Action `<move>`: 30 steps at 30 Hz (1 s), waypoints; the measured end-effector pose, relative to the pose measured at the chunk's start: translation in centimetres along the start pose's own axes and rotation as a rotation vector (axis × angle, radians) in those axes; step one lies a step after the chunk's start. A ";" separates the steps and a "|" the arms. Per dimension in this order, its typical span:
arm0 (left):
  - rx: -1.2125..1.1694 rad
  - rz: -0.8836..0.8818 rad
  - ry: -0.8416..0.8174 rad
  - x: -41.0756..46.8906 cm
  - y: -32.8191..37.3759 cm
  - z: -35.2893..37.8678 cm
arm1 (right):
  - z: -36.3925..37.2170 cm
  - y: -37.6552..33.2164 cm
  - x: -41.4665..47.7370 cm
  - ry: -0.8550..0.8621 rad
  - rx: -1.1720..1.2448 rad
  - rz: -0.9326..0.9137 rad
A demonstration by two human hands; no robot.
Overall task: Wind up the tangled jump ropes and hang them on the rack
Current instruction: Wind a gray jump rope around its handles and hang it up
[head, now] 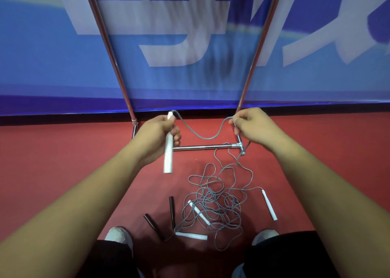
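Note:
My left hand (157, 137) grips a white jump-rope handle (168, 153), held nearly upright. Its grey cord (202, 137) sags across to my right hand (252, 122), which pinches it near the rack's right post. From there the cord drops into a tangled pile of grey rope (215, 201) on the red floor. In and around the pile lie three more white handles (269, 205), (198, 212), (191, 236) and two black handles (172, 210), (152, 225). The metal rack (202, 147) stands in front of me, its two posts rising out of view.
A blue banner wall (190, 77) with large white characters stands right behind the rack. My two shoes (118, 234), (266, 235) stand on the red floor on either side of the rope pile.

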State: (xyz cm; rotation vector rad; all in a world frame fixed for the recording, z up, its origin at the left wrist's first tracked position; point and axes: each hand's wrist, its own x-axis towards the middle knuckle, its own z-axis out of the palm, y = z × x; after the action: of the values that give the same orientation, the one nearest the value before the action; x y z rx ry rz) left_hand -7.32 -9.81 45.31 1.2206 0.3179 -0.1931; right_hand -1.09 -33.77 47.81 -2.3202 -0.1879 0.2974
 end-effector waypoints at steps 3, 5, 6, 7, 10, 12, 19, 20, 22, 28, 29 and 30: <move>0.002 0.044 -0.033 -0.6 0.9 0.1 | 0.6 0.1 -0.3 -0.096 0.010 0.002; 0.124 0.059 -0.070 -1.4 1.4 0.0 | 0.8 -0.2 -0.8 -0.182 0.043 -0.040; 0.196 0.074 -0.089 -1.7 1.5 0.0 | 0.8 -0.6 -1.2 -0.239 0.081 -0.064; 0.248 0.093 -0.111 -2.0 1.5 0.1 | 0.9 -1.2 -1.6 -0.299 0.123 -0.084; 0.374 0.125 -0.197 -2.3 1.1 0.5 | 1.4 -2.8 -2.7 -0.373 0.218 -0.149; 0.561 0.112 -0.251 -2.5 1.1 0.7 | 1.8 -3.2 -2.7 -0.317 0.251 -0.209; 0.148 0.067 -0.213 -2.2 2.8 0.6 | 2.1 -1.6 -1.7 -0.415 0.151 -0.175; 0.025 0.064 -0.174 -2.0 3.1 0.2 | 2.2 -0.6 -1.3 -0.440 0.062 -0.145; -0.096 0.084 -0.092 -1.6 3.8 -0.9 | 2.2 2.2 -0.4 -0.478 -0.094 -0.085; 0.292 0.050 0.271 -0.6 3.1 -3.3 | 2.1 3.7 0.4 -0.290 0.095 0.018; 0.500 0.064 0.358 -0.6 2.9 -3.5 | 2.0 3.0 0.3 -0.251 0.175 0.010; 0.641 0.094 0.404 -0.6 2.8 -3.5 | 2.0 2.1 0.2 -0.226 0.225 -0.010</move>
State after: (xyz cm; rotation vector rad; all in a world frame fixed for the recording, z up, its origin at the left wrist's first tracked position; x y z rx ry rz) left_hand -7.48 -5.57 46.96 1.9105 0.5742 0.0460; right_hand -1.31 -33.79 44.87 -2.0608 -0.2633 0.5484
